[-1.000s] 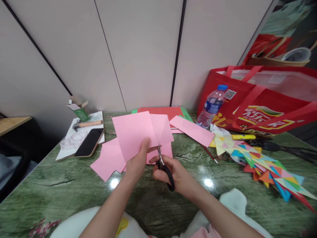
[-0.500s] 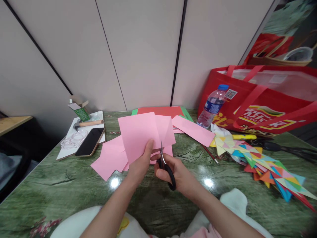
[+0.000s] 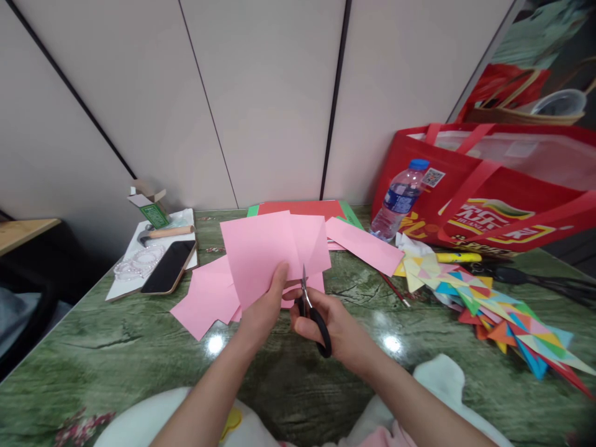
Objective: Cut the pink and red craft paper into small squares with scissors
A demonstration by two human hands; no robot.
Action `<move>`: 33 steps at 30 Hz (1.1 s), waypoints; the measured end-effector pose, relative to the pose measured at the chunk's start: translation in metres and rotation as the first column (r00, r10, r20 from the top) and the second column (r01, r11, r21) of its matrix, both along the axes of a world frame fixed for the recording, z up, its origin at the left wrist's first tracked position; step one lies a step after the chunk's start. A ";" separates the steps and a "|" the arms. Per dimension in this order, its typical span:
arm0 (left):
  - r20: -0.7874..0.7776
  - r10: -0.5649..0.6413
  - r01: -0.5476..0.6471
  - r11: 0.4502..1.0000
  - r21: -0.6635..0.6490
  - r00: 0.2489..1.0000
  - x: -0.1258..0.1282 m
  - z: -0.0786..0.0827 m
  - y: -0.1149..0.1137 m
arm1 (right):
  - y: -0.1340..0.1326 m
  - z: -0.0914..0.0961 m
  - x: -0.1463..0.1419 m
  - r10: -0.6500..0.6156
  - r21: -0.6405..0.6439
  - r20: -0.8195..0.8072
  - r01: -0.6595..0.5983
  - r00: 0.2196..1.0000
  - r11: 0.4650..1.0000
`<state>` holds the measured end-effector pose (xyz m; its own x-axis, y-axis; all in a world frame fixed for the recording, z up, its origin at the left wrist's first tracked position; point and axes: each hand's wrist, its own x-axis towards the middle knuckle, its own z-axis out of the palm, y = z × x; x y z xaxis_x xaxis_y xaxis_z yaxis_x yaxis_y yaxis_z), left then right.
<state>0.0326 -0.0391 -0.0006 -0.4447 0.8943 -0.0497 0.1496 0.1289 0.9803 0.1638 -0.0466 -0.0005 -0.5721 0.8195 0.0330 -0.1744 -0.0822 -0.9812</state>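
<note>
My left hand (image 3: 263,310) pinches the lower edge of a pink paper sheet (image 3: 261,248), holding it up above the green marble-look table (image 3: 116,347). My right hand (image 3: 333,326) grips black-handled scissors (image 3: 313,313) whose blades point up into the sheet's bottom edge, just right of my left thumb. The part of the sheet right of the blades leans slightly apart from the left part. More pink sheets (image 3: 205,298) lie flat on the table beneath and to the left.
A phone (image 3: 168,267), bead bracelet (image 3: 135,262), hammer (image 3: 165,232) and small box (image 3: 148,208) sit at back left. A pink strip (image 3: 363,245), water bottle (image 3: 399,198), red bag (image 3: 503,186), and a pile of coloured folded paper (image 3: 493,310) lie to the right.
The pink sheet and both hands have shifted slightly to the right, and the scissor blades sit a little deeper into the sheet's lower edge.
</note>
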 end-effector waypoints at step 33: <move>0.050 0.011 -0.012 1.000 0.021 0.999 0.005 0.006 -0.001 | 0.000 0.002 0.000 -0.009 -0.018 -0.025 0.008 1.000 1.000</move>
